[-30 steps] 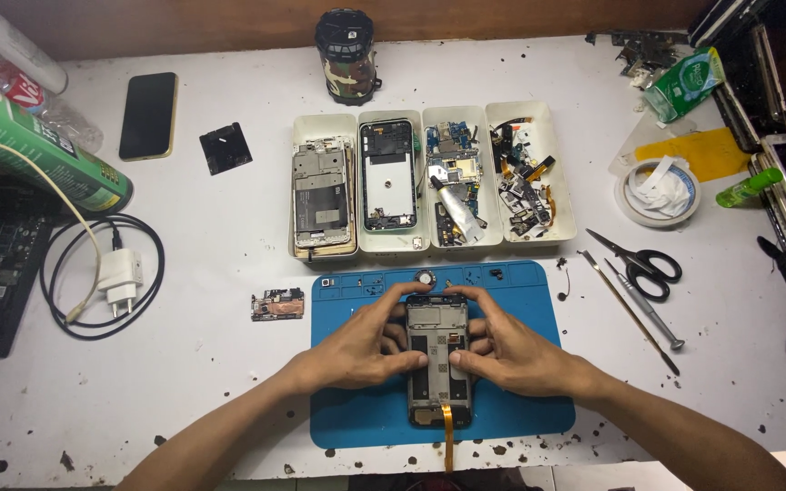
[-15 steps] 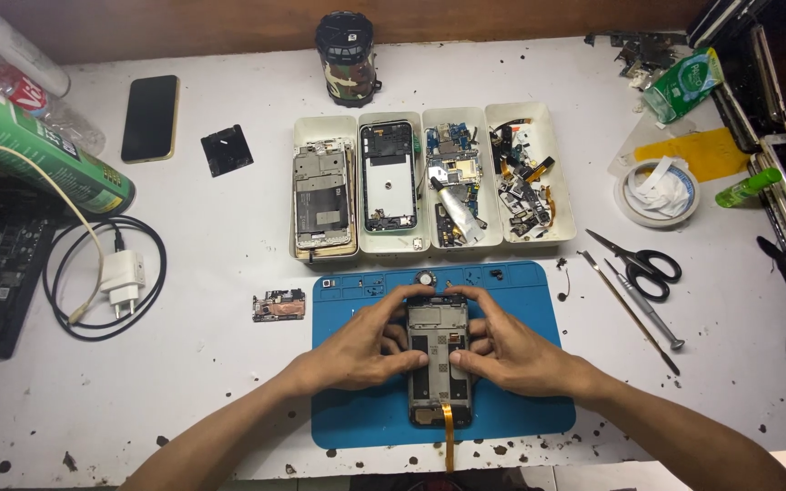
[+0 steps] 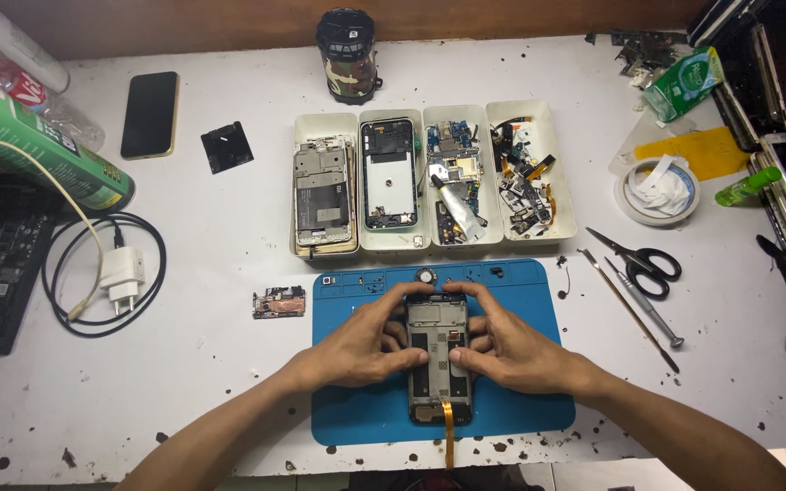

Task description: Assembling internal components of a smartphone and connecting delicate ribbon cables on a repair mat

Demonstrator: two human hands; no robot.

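I hold the opened phone (image 3: 439, 356) flat on the blue repair mat (image 3: 520, 400), with its inside facing up, so I can look down on the parts and nothing slides away. My left hand (image 3: 361, 345) closes on its left edge and my right hand (image 3: 511, 350) closes on its right edge; the fingers of both curl over the top corners, and the thumbs rest on the inner frame near the middle. So the phone lies between my two palms, clamped from both sides, a little below the centre of the mat. An orange flex ribbon (image 3: 448, 427) hangs out from its lower end, past the mat's edge, toward me.

Just behind the mat stands a row of white trays (image 3: 429, 177) with phone frames and small boards, placed near so I can reach them. A small circuit board (image 3: 278, 302) lies on the table left of the mat. Scissors (image 3: 643, 259) and two thin tools (image 3: 634, 305) lie to the right, well apart from my hands.
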